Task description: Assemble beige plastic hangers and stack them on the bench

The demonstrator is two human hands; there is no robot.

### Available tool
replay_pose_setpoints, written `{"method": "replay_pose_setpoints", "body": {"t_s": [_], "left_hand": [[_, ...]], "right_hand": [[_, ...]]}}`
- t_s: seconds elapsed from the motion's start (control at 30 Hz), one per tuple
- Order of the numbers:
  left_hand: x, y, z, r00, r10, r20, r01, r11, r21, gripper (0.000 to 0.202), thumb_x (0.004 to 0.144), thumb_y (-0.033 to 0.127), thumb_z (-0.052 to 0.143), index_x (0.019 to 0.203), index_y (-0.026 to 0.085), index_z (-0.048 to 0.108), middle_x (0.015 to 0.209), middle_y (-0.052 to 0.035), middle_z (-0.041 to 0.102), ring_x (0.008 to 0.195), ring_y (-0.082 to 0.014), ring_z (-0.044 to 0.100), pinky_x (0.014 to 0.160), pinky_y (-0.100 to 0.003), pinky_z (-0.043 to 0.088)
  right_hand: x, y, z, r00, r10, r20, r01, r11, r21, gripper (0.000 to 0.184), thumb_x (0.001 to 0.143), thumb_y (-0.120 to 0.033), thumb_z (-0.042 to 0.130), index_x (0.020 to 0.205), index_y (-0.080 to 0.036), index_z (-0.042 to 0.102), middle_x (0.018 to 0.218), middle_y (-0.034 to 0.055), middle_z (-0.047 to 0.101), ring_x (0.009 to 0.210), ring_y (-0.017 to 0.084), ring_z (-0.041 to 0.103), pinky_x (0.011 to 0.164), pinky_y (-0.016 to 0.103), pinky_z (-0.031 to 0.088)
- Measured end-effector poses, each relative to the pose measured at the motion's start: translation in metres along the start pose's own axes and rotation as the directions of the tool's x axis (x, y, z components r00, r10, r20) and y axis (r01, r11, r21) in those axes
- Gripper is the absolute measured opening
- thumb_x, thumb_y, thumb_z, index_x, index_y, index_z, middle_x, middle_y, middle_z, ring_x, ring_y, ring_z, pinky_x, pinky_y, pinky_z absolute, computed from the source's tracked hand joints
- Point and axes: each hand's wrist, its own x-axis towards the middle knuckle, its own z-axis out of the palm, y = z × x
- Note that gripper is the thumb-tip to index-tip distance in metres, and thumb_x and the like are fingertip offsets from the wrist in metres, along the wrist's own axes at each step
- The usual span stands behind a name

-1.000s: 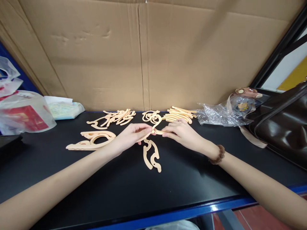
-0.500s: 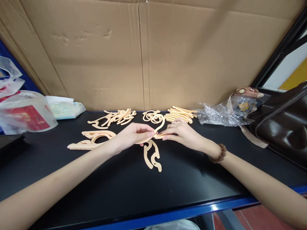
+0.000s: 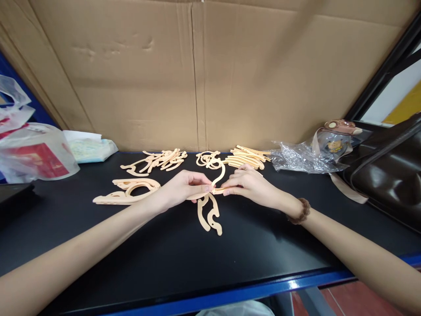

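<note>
Both hands meet at the middle of a black table [image 3: 164, 259]. My left hand [image 3: 184, 188] and my right hand [image 3: 248, 186] each pinch one end of a thin curved tan wooden piece [image 3: 219, 174], whose hook rises between the fingertips. Just below them a flat curved wooden piece [image 3: 208, 214] lies on the table. An assembled tan arch-shaped part [image 3: 126, 193] lies left of my left hand. Loose tan pieces sit behind in three heaps: a left heap [image 3: 158, 161], a middle heap [image 3: 207, 159] and a right heap [image 3: 248, 157].
A cardboard sheet [image 3: 197, 74] stands behind the table. Plastic bags [image 3: 33, 153] and a tissue pack [image 3: 88, 148] lie at the left. Crumpled clear plastic [image 3: 296, 160], a small pouch [image 3: 335, 138] and a dark brown bag [image 3: 391, 175] sit at the right. A blue edge [image 3: 230, 296] bounds the front.
The hooked piece has turned more upright between the fingertips, and both hands have drawn slightly closer together. Nothing else moved.
</note>
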Motion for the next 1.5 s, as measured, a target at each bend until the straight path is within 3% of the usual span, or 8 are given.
{"method": "replay_pose_setpoints", "body": {"t_s": [0.43,0.73,0.87,1.07,1.2,1.3,1.4,1.5], "left_hand": [[0.002,-0.008,0.000,0.992,-0.127,-0.014,0.125,0.988,-0.085,0.027,0.075,0.042,0.069,0.081,0.016,0.069,0.056,0.0049,0.049,0.051,-0.0064,0.040,0.050,-0.019,0.035],[0.004,-0.012,0.002,0.990,-0.079,-0.118,0.075,0.996,-0.039,0.031,0.078,0.045,0.064,0.089,0.017,0.071,0.055,0.0043,0.051,0.051,-0.0076,0.043,0.049,-0.019,0.035],[0.004,-0.008,0.003,0.993,-0.017,-0.120,0.012,0.999,-0.049,0.031,0.078,0.039,0.065,0.101,0.018,0.068,0.087,-0.0021,0.067,0.079,-0.0151,0.061,0.067,-0.025,0.049],[0.005,-0.004,0.007,0.983,0.072,-0.171,-0.086,0.993,-0.079,0.047,0.076,0.029,0.063,0.120,0.017,0.055,0.116,-0.0068,0.065,0.105,-0.0203,0.062,0.093,-0.035,0.048],[0.006,-0.004,0.004,0.966,0.146,-0.212,-0.137,0.989,0.059,0.046,0.078,0.032,0.060,0.121,0.016,0.055,0.116,-0.0067,0.065,0.102,-0.0201,0.063,0.094,-0.036,0.049],[0.004,-0.004,-0.003,0.944,0.231,-0.234,-0.152,0.937,0.314,0.031,0.084,0.034,0.053,0.108,0.017,0.063,0.111,-0.0052,0.068,0.099,-0.0211,0.064,0.092,-0.036,0.049],[0.002,-0.005,-0.012,0.891,0.353,-0.286,-0.086,0.749,0.657,0.029,0.090,0.033,0.045,0.105,0.018,0.065,0.107,-0.0057,0.069,0.100,-0.0239,0.063,0.091,-0.039,0.048],[0.001,-0.007,-0.017,0.856,0.442,-0.268,-0.051,0.587,0.808,0.031,0.094,0.032,0.039,0.107,0.018,0.064,0.108,-0.0062,0.069,0.099,-0.0245,0.063,0.088,-0.038,0.048]], "right_hand": [[0.001,-0.004,-0.002,1.000,0.014,0.011,-0.014,0.999,0.039,0.022,0.093,-0.038,0.054,0.090,-0.023,0.071,0.077,-0.0052,0.070,0.069,0.012,0.053,0.078,0.030,0.026],[0.001,-0.011,0.007,0.992,0.123,-0.011,-0.123,0.989,-0.077,0.026,0.096,-0.036,0.051,0.089,-0.022,0.072,0.076,-0.0015,0.069,0.070,0.012,0.058,0.071,0.028,0.030],[0.000,-0.012,0.011,0.969,0.246,-0.015,-0.247,0.968,-0.035,0.022,0.097,-0.035,0.048,0.095,-0.022,0.066,0.080,-0.0009,0.068,0.071,0.014,0.059,0.062,0.025,0.032],[0.002,-0.018,0.016,0.922,0.388,-0.020,-0.365,0.883,0.296,0.028,0.098,-0.033,0.042,0.075,-0.019,0.049,0.061,-0.0053,0.055,0.057,0.010,0.051,0.057,0.023,0.032],[0.004,-0.017,0.018,0.902,0.427,-0.057,-0.377,0.847,0.374,0.029,0.096,-0.033,0.043,0.071,-0.019,0.046,0.062,-0.0050,0.052,0.058,0.011,0.048,0.058,0.024,0.033],[0.004,-0.004,0.017,0.877,0.467,-0.111,-0.393,0.832,0.392,0.029,0.094,-0.033,0.042,0.070,-0.019,0.047,0.062,-0.0042,0.051,0.058,0.011,0.048,0.060,0.025,0.034],[0.004,0.014,0.016,0.836,0.522,-0.168,-0.423,0.810,0.406,0.029,0.093,-0.034,0.039,0.070,-0.019,0.047,0.063,-0.0026,0.051,0.059,0.013,0.048,0.059,0.025,0.036],[0.003,0.024,0.015,0.819,0.549,-0.166,-0.458,0.800,0.387,0.029,0.093,-0.036,0.037,0.074,-0.019,0.050,0.065,-0.0004,0.054,0.060,0.015,0.051,0.060,0.027,0.039]]}}
